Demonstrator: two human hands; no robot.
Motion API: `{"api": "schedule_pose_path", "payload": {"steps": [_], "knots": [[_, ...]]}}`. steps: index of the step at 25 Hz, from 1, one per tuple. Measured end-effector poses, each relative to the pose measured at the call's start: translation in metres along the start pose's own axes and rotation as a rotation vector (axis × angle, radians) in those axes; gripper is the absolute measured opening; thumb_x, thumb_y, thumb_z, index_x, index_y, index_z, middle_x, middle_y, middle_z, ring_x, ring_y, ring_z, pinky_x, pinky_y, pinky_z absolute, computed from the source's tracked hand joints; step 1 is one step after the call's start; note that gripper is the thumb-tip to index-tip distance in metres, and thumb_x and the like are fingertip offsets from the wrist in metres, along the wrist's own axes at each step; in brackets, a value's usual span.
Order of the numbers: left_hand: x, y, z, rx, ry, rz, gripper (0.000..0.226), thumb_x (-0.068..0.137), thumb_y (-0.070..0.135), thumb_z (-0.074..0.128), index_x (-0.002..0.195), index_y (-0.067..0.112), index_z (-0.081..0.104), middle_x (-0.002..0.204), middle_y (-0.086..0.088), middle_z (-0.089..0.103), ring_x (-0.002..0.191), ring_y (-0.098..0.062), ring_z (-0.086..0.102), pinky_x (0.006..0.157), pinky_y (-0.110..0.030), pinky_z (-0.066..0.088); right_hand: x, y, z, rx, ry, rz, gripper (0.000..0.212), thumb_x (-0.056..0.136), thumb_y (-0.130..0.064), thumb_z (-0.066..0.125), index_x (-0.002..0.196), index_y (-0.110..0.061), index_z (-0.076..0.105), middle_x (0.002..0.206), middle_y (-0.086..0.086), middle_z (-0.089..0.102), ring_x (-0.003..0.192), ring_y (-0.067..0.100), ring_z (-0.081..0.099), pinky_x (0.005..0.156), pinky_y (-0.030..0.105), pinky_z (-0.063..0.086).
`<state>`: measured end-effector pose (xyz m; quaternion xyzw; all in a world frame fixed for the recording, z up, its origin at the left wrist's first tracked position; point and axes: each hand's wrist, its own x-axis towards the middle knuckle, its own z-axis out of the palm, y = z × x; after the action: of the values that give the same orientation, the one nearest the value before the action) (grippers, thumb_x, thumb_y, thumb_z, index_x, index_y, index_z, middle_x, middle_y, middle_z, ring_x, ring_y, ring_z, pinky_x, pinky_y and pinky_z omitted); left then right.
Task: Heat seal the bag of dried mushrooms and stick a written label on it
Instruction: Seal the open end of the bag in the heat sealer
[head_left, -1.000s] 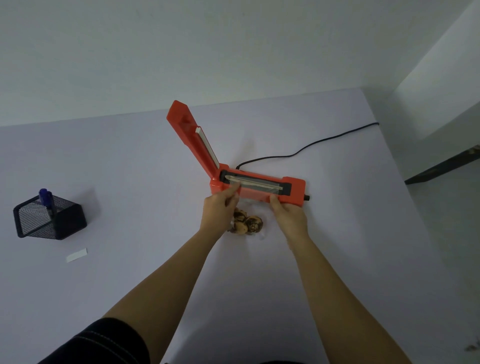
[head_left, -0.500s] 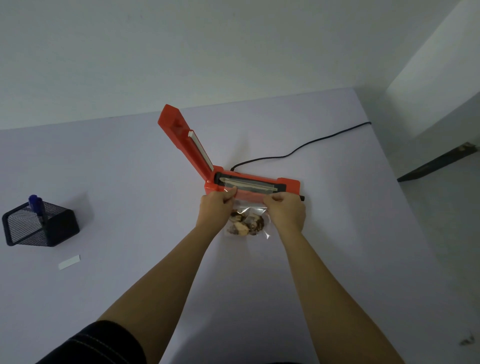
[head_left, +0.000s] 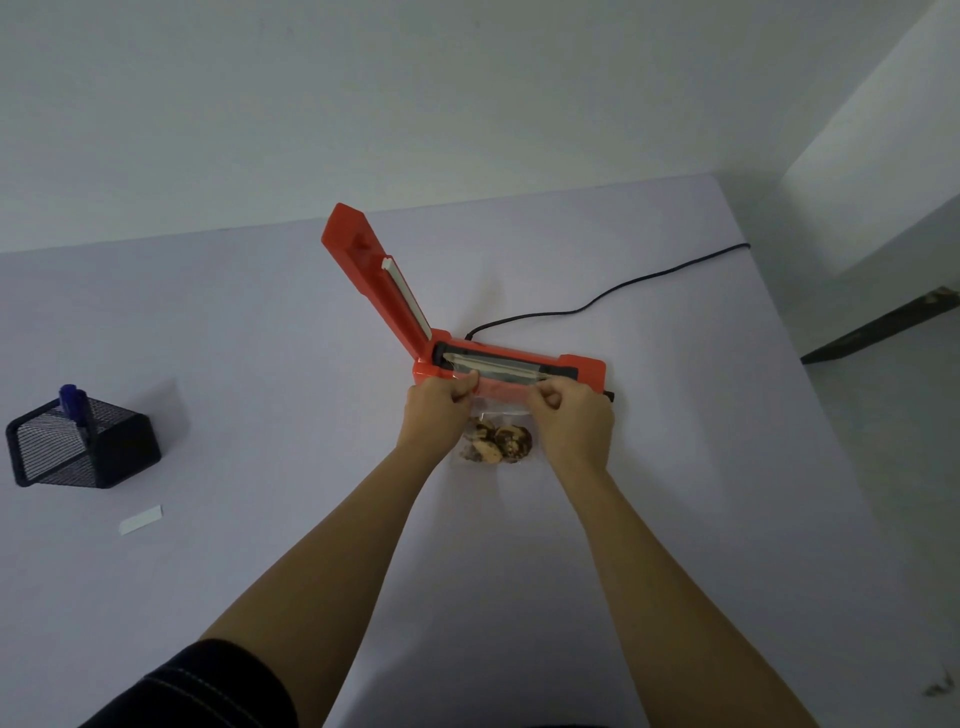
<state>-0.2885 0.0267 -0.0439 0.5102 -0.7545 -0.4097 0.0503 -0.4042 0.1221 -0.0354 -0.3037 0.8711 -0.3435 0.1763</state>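
Observation:
An orange heat sealer (head_left: 584, 366) stands mid-table with its lid arm (head_left: 374, 275) raised to the upper left. A clear bag of dried mushrooms (head_left: 498, 441) lies in front of it, and the bag's open top edge rests over the sealing strip. My left hand (head_left: 436, 410) pinches the bag's top left corner. The top right corner is pinched by my right hand (head_left: 569, 415). A blank white label (head_left: 140, 519) lies on the table at the left. A blue pen (head_left: 72, 402) stands in a black mesh holder (head_left: 119, 457).
The sealer's black cord (head_left: 623, 288) runs back and right across the white table (head_left: 260, 338) to its far right edge. A wall stands close behind the table. The floor drops away beyond the table's right edge.
Both hands have closed into pinches on the bag's top corners and keep its edge drawn across the sealing strip. The mushrooms show more clearly between my wrists. The lid arm stays up.

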Motion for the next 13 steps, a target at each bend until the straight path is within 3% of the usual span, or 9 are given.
{"api": "schedule_pose_path", "payload": {"steps": [2,8,13], "knots": [[0.001,0.001,-0.001,-0.012,0.000,-0.004,0.027,0.096,0.018,0.048,0.115,0.014,0.067,0.084,0.003,0.063,0.060,-0.008,0.051,0.053,-0.009,0.038,0.001,-0.002,-0.001,0.014,0.000,-0.022,0.014,0.085,-0.016,0.060,0.078,-0.009,0.070,0.053,-0.015,0.049,0.045,-0.001,0.044,0.044,0.014,0.029],[-0.001,0.001,-0.005,-0.032,-0.023,-0.004,0.029,0.095,0.014,0.049,0.118,0.017,0.065,0.090,0.000,0.065,0.060,-0.007,0.048,0.059,-0.013,0.039,0.010,0.009,-0.005,0.253,-0.120,0.228,0.014,0.082,-0.026,0.066,0.087,-0.012,0.066,0.077,-0.002,0.066,0.066,0.007,0.059,0.054,0.012,0.040],[-0.003,0.001,-0.006,-0.070,-0.032,-0.006,0.028,0.095,0.016,0.050,0.120,0.017,0.064,0.091,0.002,0.063,0.073,-0.016,0.057,0.066,-0.018,0.047,0.013,0.009,-0.005,0.236,-0.059,0.070,0.018,0.086,-0.025,0.064,0.093,-0.010,0.071,0.081,0.003,0.071,0.072,0.015,0.066,0.064,0.025,0.054]]}}
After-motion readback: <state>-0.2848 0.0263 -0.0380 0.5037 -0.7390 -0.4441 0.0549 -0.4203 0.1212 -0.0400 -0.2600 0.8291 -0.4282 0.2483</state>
